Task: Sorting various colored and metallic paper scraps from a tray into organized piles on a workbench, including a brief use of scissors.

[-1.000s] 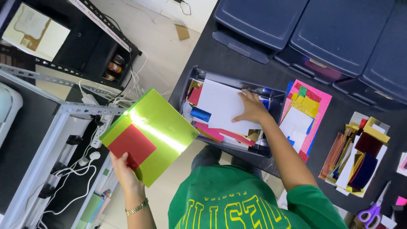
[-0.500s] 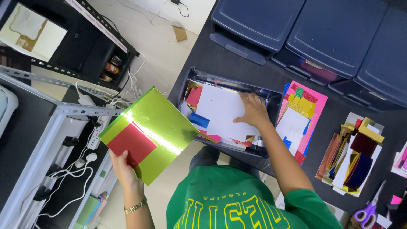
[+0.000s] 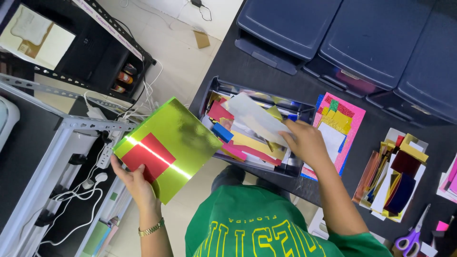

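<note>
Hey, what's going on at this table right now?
A person in a green shirt is sorting craft paper. Their left hand holds up a shiny green sheet with a red square against it. Their right hand lifts a white sheet out of an open drawer full of coloured scraps. More paper stacks and purple scissors lie on the black table.

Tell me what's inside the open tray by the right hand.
The open tray holds a loose heap of coloured paper scraps. The right hand lifts a white sheet from it. Lower layers are covered.
</note>
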